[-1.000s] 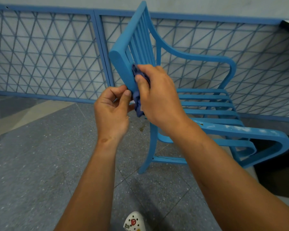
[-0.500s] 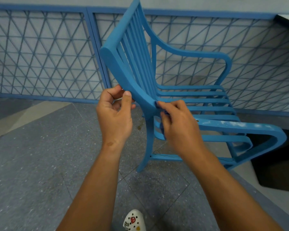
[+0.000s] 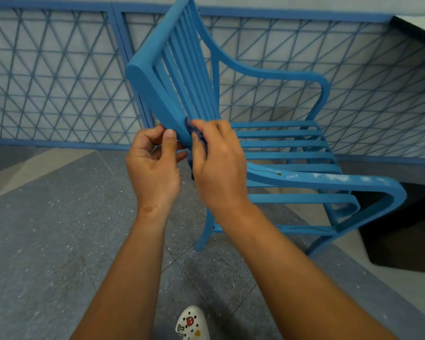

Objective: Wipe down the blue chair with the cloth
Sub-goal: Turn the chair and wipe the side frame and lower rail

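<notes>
A blue slatted chair [image 3: 275,77] with curved armrests stands on the floor in front of a blue mesh fence. My right hand [image 3: 219,160] grips a small dark-blue cloth [image 3: 198,141] and presses it against the near side post of the chair's back, low down. Most of the cloth is hidden by my fingers. My left hand [image 3: 155,165] is just left of the same post, fingers curled, thumb tip touching the post's edge. I cannot tell whether its fingers hold anything.
The near armrest [image 3: 329,182] carries pale scuffs and a thin brown mark. A blue mesh fence [image 3: 47,77] runs behind the chair. A dark box [image 3: 402,236] sits on the floor at right. A white clog [image 3: 193,323] shows at the bottom edge.
My right hand went down the post from its upper part to the armrest joint, then came back up a little. The left hand stayed by the post.
</notes>
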`<state>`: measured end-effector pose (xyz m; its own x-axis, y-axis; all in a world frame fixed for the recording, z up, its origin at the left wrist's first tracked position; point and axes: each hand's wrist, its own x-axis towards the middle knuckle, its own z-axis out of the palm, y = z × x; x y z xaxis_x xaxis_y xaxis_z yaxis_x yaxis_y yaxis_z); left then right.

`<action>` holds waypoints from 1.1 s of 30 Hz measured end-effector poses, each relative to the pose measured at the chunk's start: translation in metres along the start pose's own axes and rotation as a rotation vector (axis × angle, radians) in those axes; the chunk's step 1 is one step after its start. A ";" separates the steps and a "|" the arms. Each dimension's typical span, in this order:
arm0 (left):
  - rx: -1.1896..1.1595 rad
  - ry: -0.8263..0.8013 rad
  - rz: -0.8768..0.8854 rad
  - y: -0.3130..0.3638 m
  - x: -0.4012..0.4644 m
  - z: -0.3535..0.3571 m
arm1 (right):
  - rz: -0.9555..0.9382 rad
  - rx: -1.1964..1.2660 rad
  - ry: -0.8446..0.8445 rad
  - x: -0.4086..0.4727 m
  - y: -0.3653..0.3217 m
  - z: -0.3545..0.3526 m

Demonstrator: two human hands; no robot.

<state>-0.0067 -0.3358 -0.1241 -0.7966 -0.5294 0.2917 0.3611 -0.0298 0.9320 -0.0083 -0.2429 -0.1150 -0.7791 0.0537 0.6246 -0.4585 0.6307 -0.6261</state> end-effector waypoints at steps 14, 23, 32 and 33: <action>0.265 -0.074 -0.086 -0.028 -0.030 0.017 | 0.101 -0.209 -0.182 -0.011 0.040 -0.039; 0.325 -0.120 -0.029 -0.029 -0.033 0.015 | 0.053 -0.259 -0.113 -0.036 0.083 -0.056; 0.360 -0.124 -0.012 -0.036 -0.034 0.018 | 0.202 -0.325 -0.113 -0.019 0.061 -0.043; 0.368 -0.124 -0.007 -0.036 -0.034 0.019 | 0.156 -0.290 -0.105 -0.021 0.058 -0.038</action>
<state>-0.0020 -0.3008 -0.1632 -0.8592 -0.4227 0.2881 0.1753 0.2857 0.9421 -0.0025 -0.1784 -0.1465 -0.8768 0.0962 0.4712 -0.2016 0.8160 -0.5418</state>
